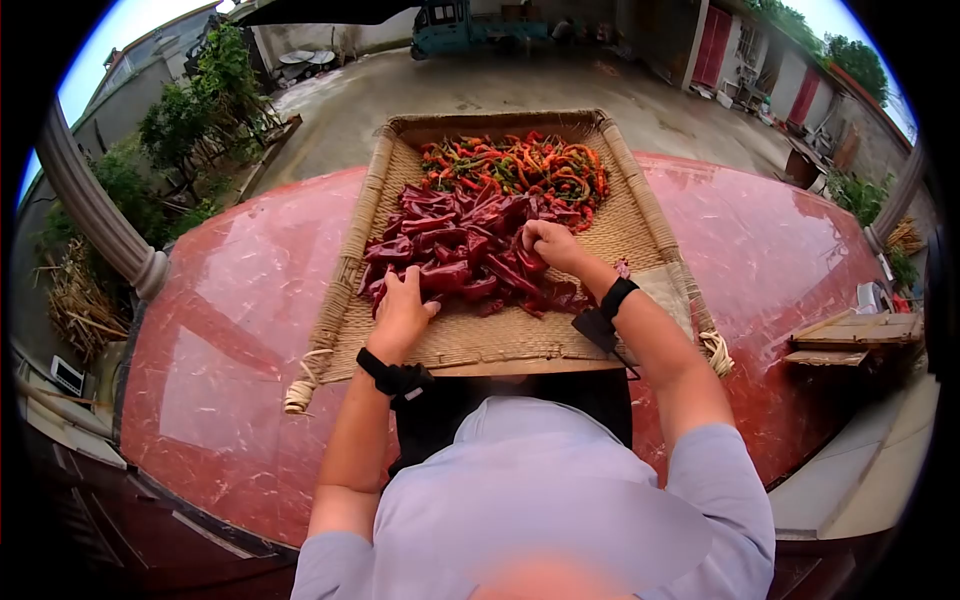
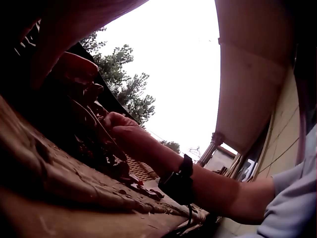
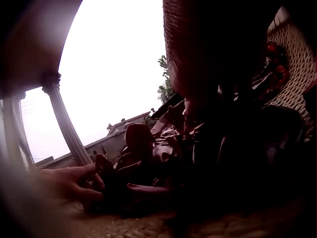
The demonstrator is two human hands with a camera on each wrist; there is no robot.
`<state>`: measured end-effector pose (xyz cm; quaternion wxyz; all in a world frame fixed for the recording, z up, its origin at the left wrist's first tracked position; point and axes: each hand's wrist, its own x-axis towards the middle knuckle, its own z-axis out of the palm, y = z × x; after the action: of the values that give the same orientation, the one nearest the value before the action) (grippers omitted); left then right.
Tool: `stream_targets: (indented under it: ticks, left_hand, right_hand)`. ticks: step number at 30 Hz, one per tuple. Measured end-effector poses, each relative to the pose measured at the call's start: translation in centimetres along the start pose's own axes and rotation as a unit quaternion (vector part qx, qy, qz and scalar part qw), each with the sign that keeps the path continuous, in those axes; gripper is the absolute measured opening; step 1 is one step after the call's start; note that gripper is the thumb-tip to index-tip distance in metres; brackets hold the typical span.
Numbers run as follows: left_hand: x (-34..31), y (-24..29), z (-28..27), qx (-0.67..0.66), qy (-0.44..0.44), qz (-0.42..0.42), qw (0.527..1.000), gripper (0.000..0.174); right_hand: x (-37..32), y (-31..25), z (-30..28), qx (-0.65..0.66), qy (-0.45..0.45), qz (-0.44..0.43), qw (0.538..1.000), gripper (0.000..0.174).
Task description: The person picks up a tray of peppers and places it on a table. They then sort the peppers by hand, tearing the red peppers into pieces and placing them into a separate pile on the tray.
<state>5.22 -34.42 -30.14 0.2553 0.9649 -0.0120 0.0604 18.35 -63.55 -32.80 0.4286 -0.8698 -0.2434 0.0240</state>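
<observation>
A heap of glossy dark red chili peppers [image 1: 455, 235] covers the middle of a woven tray [image 1: 335, 325]. My left hand [image 1: 400, 312] rests at the heap's near left edge, thumb spread from the fingers and fingertips touching peppers. In the right wrist view, the left hand [image 3: 72, 184] reaches a pepper at the side of the heap. My right hand [image 1: 555, 246] is at the heap's right side, its curled fingers pinching a dark red pepper [image 1: 529, 258]. The left wrist view shows the right hand [image 2: 124, 130] with bent fingers low over the peppers. Both close-up hands are mostly in shadow.
Smaller mixed red, orange and green chilies [image 1: 530, 170] lie at the tray's far end. The tray stands on a shiny red table [image 1: 240, 300]. A wooden board [image 1: 860, 330] is at the right, with columns [image 1: 95, 200] and a blue truck [image 1: 475, 28] beyond.
</observation>
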Motion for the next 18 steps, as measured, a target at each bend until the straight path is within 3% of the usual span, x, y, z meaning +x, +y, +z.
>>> stream_targets:
  ticks: [1, 3, 5, 9, 14, 18]
  left_hand:
    - [0.4, -0.3, 0.1, 0.018, -0.004, -0.005, 1.0, 0.061]
    - [1.5, -0.9, -0.1, 0.053, -0.004, -0.013, 0.998, 0.057]
    - [1.6, -0.3, -0.4, 0.114, 0.004, -0.036, 0.993, 0.053]
    - [1.4, -0.4, -0.6, 0.088, -0.015, -0.041, 0.995, 0.051]
    - [0.0, -1.3, 0.5, 0.024, 0.018, 0.029, 0.999, 0.073]
    - [-2.3, 1.2, -0.7, 0.07, 0.018, 0.029, 0.997, 0.065]
  right_hand:
    - [0.3, 0.6, -0.2, 0.017, 0.09, -0.053, 0.994, 0.013]
    - [1.0, 1.0, -2.0, -0.086, 0.232, 0.038, 0.968, 0.008]
    - [1.3, 1.3, -3.1, -0.113, 0.278, 0.134, 0.944, 0.011]
    - [0.5, 2.9, -2.1, -0.213, 0.231, 0.2, 0.928, 0.045]
    - [1.1, 4.9, -1.6, -0.152, 0.135, 0.244, 0.948, 0.052]
    - [1.1, 3.8, -0.9, -0.204, 0.137, 0.263, 0.933, 0.051]
